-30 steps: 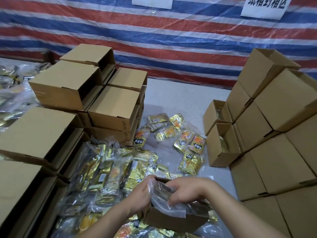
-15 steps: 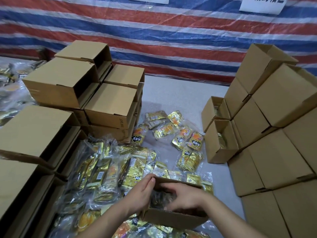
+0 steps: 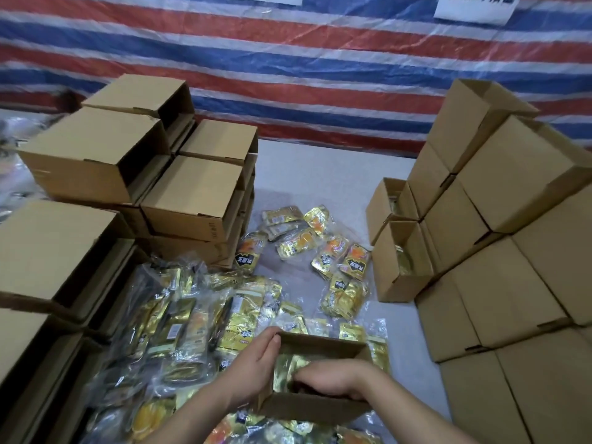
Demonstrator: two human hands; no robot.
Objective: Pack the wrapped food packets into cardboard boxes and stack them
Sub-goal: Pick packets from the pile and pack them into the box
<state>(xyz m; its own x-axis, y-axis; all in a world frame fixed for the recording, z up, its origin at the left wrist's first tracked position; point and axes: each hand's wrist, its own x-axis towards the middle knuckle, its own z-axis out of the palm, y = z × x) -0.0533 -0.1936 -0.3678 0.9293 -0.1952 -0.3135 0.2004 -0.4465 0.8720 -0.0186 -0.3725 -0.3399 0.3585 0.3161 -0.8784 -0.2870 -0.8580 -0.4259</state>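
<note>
Right hand (image 3: 333,378) now deeper inside cardboard box (image 3: 317,408) (crinkly foil).

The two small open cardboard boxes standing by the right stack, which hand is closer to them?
Right. The right hand reaches into the open brown cardboard box at front, on the side toward the two small open boxes; the left hand rests on its far wall.
</note>
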